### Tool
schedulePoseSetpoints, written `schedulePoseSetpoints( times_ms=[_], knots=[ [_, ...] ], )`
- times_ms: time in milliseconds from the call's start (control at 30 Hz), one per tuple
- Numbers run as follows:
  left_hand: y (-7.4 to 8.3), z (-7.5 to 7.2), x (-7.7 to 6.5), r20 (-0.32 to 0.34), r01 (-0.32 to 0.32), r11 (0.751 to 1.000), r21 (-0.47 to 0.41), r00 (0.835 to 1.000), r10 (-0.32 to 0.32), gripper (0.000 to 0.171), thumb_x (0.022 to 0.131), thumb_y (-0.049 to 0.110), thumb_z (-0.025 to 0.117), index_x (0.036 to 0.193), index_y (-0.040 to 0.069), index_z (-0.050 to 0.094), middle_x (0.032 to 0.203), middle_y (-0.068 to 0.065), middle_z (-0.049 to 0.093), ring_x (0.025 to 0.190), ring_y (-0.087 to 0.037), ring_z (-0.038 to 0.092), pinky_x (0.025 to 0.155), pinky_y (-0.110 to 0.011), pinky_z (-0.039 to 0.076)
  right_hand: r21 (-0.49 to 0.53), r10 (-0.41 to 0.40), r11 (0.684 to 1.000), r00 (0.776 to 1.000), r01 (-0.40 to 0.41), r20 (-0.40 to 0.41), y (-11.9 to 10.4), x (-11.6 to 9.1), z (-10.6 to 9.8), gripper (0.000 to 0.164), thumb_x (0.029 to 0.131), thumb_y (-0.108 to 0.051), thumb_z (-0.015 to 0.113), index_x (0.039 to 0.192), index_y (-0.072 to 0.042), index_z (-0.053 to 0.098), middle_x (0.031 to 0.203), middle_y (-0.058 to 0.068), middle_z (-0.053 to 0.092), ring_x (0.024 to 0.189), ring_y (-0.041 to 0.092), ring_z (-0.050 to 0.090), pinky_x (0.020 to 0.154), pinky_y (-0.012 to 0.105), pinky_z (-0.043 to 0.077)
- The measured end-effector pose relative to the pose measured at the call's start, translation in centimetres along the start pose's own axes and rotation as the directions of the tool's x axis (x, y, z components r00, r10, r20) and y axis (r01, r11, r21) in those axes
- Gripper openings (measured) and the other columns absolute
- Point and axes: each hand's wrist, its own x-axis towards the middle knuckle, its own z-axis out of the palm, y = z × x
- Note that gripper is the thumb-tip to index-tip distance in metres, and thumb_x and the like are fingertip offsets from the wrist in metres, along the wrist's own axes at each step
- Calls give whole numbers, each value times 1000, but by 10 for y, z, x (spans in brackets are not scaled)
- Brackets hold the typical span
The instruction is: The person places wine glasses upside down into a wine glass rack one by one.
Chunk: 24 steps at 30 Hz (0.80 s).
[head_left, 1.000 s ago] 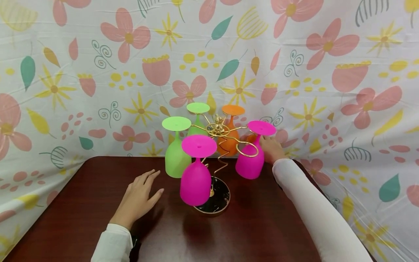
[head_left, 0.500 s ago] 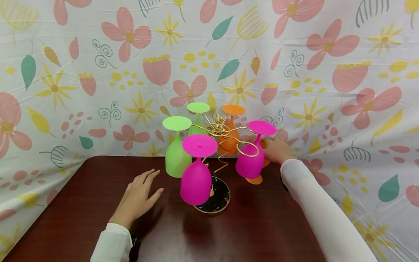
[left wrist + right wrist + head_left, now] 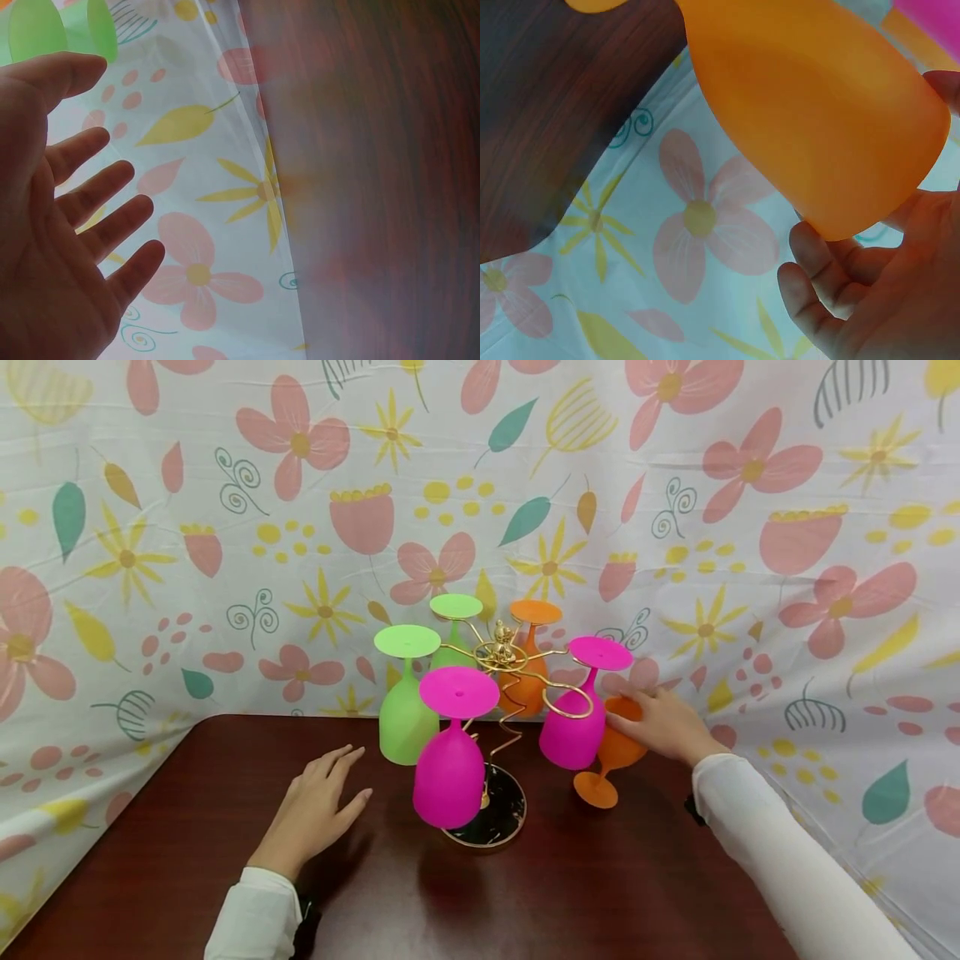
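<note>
My right hand (image 3: 667,722) grips an orange goblet (image 3: 621,743) by its bowl, right of the rack; its foot points down toward the table. In the right wrist view the goblet (image 3: 817,120) fills the upper middle, with thumb and fingers around the rim end of the bowl. A gold wire rack (image 3: 501,656) on a round black base (image 3: 491,810) holds upside-down goblets: a magenta goblet (image 3: 450,777) in front, another magenta goblet (image 3: 573,727) at right, green goblets (image 3: 408,718) at left and an orange goblet (image 3: 528,677) behind. My left hand (image 3: 311,810), fingers loosely spread, holds nothing.
One gold ring (image 3: 567,703) of the rack, at its front right, bears no goblet. The dark red wooden table (image 3: 172,860) ends at a flowered cloth backdrop (image 3: 480,485) behind and at the sides.
My right hand has come out from behind the right magenta goblet, moving right and nearer with the orange goblet, which now shows its foot and bowl. The left hand stays almost still.
</note>
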Motion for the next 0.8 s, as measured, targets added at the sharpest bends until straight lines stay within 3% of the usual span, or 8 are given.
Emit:
schedulePoseSetpoints(
  times_ms=[167,433,600,800],
  knots=[
    [-1,0,-1,13,7,1000,-1,1000,-7,62,90,48,54,143,21,36,145,-8,38,129,-33,38,94,-61,36,73,-2,997,1000,4,-21,2,-22,-4,78,87,-66,42,138,-7,45,133,27,46,116,43,43,96,63,35],
    [2,-1,-2,25,24,999,-21,999,-23,62,90,45,56,143,21,36,145,-8,37,129,-33,37,95,-61,34,187,31,982,1000,-31,2,4,-57,-3,77,89,-64,43,140,-6,41,138,27,41,123,46,37,95,67,31],
    [1,0,-2,21,22,1000,-18,1000,-22,62,89,42,59,143,20,37,145,-8,38,128,-33,38,95,-61,35,258,38,966,999,-33,-14,2,-72,6,70,90,-60,44,141,-12,42,135,23,46,119,42,42,91,63,37],
    [1,-3,0,10,17,1000,-18,1000,-17,62,89,40,60,142,19,38,144,-8,39,128,-33,38,95,-62,35,362,71,930,997,-58,-25,-1,-82,19,63,92,-58,43,142,-20,41,133,17,49,110,33,50,86,51,44]
  ],
)
